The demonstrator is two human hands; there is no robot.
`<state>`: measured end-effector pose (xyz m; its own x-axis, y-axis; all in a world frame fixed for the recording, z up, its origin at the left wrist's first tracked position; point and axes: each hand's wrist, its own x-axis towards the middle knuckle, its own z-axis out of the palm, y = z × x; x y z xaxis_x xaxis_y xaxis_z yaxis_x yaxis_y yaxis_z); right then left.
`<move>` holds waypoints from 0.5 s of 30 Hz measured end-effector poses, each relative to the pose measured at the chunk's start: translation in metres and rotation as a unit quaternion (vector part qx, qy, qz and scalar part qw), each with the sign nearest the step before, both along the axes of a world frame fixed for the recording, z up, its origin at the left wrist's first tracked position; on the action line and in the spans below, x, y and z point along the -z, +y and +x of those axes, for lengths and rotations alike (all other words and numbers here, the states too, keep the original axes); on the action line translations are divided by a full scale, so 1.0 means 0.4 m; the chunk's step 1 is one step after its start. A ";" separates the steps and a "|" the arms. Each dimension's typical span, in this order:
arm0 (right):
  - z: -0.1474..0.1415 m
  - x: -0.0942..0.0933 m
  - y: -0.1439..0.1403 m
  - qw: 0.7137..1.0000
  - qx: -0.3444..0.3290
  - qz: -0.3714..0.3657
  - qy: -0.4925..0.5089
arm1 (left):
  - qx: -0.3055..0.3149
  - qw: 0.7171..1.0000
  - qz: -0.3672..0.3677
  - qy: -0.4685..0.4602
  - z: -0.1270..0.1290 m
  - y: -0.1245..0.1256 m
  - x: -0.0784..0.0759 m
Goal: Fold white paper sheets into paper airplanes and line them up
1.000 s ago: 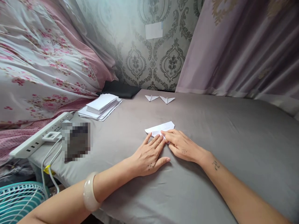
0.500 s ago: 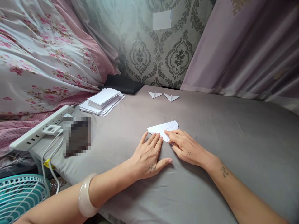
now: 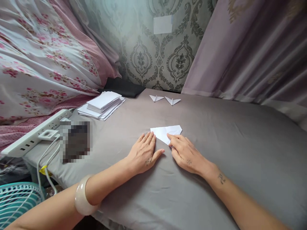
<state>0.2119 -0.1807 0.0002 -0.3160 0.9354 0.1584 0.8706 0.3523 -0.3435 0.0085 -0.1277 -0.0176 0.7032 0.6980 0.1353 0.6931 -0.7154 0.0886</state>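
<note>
Folded white paper (image 3: 168, 132) flat on the grey sheet (image 3: 227, 137), near the middle, pointed end toward the wrists. Left hand (image 3: 143, 153) spread flat, palm down, nothing grasped, fingertips at the paper's left corner; right hand (image 3: 183, 151) also unclenched, index fingertip pressing the paper's near edge. Farther back: two small paper planes (image 3: 165, 99) side by side, a stack of white sheets (image 3: 102, 104) at left, a power strip (image 3: 35, 134) beside it.
</note>
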 end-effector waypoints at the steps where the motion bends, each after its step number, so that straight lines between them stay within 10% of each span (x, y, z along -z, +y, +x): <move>1: -0.013 0.001 -0.010 1.000 0.011 0.003 -0.012 | 0.008 1.000 -0.004 0.002 0.002 0.018 0.000; 15: -0.051 0.013 -0.031 0.996 0.058 0.036 -0.062 | 0.119 0.990 -0.014 -0.074 0.074 0.109 -0.027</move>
<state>0.1917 -0.1930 -0.0049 -0.2275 0.9546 0.1922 0.9411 0.2662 -0.2086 0.0380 -0.0839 -0.0069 0.8221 0.5201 0.2315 0.4834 -0.8525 0.1987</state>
